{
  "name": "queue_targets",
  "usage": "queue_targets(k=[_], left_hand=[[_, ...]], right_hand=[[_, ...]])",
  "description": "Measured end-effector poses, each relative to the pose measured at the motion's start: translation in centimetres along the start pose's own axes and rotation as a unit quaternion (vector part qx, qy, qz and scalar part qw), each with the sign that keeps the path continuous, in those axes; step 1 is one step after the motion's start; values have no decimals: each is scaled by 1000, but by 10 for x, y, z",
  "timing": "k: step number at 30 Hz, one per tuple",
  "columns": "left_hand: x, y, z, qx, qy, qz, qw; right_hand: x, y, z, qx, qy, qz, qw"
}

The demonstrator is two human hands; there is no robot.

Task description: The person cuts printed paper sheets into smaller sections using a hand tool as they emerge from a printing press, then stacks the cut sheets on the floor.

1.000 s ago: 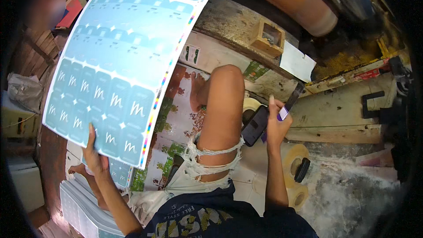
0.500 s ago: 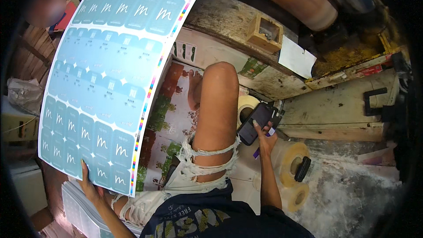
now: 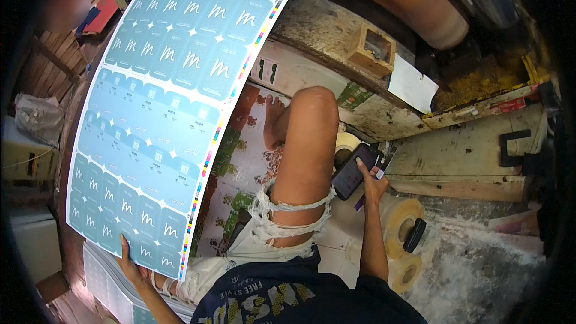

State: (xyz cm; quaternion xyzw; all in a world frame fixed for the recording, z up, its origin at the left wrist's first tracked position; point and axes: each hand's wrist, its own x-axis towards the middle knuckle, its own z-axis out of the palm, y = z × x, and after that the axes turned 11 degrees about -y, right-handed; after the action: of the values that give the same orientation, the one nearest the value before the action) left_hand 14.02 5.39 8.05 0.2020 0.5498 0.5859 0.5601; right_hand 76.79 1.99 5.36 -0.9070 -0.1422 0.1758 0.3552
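Observation:
A large printed sheet (image 3: pixel 162 114), pale blue and teal with repeated white script-letter designs and a strip of colour patches along one side, curves up from my lap past the top of the view. At its lower edge my left hand (image 3: pixel 129 267) grips it, thumb on the printed face and fingers hidden behind. Beyond my bent knee on the right, my right hand (image 3: pixel 374 187) holds a dark smartphone (image 3: pixel 354 173) with its thumb over the screen. Something purple and white shows between that hand and the phone.
A stack of printed sheets (image 3: pixel 108 270) lies at lower left. Rolls of clear film (image 3: pixel 401 222) stand right of me. A small wooden box (image 3: pixel 371 51) and white paper (image 3: pixel 413 84) rest on the ledge under a large roller (image 3: pixel 414 0). Another person shows blurred at upper left.
More of the sheet's upper part has come into view, its printed rows sitting lower. The whole view has shifted slightly. My right thumb has moved higher on the phone.

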Motion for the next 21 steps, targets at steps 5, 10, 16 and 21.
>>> queue_targets(k=[5,10,16,21], left_hand=[[-10,-30,-38,4,13,-6,1000],[-17,-30,-53,-1,27,-12,1000],[-25,-34,-58,2,31,-11,999],[-42,-22,-51,50,120,21,991]], right_hand=[[-8,31,-13,94,-74,-17,993],[-9,32,-19,145,-144,-62,977],[18,18,-27,152,-101,-93,979],[62,-29,-16,234,25,-55,970]])
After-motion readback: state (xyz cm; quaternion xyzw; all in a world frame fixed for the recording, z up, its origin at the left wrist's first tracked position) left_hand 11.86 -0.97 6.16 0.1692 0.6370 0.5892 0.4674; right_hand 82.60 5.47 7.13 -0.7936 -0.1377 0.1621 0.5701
